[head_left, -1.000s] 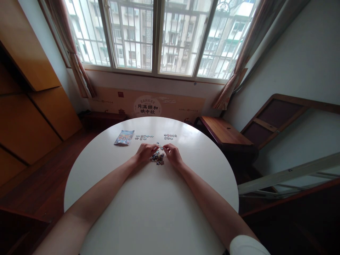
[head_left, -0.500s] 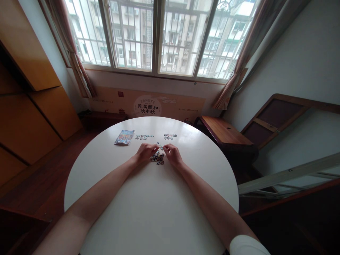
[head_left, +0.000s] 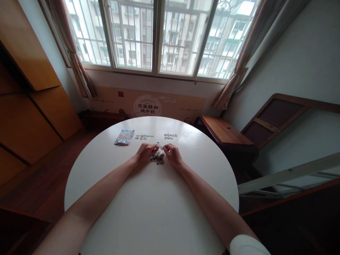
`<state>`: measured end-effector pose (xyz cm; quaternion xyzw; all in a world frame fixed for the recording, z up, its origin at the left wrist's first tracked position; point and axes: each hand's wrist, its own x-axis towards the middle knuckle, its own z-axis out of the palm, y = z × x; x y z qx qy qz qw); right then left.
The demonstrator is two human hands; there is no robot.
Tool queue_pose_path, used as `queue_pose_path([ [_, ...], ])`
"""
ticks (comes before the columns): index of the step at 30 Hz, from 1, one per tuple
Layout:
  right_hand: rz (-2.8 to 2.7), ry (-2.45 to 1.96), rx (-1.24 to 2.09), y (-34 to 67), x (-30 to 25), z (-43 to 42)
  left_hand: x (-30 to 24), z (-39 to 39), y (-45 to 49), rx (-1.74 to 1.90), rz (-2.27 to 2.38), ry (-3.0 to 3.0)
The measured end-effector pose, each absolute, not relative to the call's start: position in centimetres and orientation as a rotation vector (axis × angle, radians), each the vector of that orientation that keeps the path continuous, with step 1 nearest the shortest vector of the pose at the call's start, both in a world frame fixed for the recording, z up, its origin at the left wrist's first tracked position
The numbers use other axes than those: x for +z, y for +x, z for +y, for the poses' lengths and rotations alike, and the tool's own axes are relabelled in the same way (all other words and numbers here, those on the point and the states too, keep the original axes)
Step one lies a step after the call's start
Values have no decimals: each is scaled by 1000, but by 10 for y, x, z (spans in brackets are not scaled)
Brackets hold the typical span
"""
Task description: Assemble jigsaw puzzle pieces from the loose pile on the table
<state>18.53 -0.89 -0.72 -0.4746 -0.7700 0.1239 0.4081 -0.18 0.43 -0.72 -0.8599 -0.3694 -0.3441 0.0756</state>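
Loose jigsaw puzzle pieces [head_left: 157,159] lie in a small heap on the white round table [head_left: 156,209], between my two hands. From the left, my left hand [head_left: 146,151] reaches to the heap's far side, its fingers curled and closed at the tips. My right hand [head_left: 172,153] is opposite, thumb and fingers pinched together. At the fingertips of both hands is a small puzzle piece [head_left: 160,147], partly covered by the fingers. A few more pieces [head_left: 158,143] lie just beyond the fingertips.
Two spread groups of pieces, a left group [head_left: 143,136] and a right group [head_left: 170,136], lie farther back. A colourful printed packet [head_left: 124,137] rests left of them. Beyond the table's right edge stands a wooden bench [head_left: 225,130]; a printed cardboard panel [head_left: 170,102] is under the window.
Both hands stay in nearly the same place, with only very slight finger movement. The heap, the spread groups and the packet have not visibly moved.
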Motion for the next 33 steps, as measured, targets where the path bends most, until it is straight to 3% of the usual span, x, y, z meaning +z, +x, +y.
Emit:
queue_pose_path([
  [33,-1936,-1165,305,186,-11,-6,-9,4,-1,-1004,-1193,-2612],
])
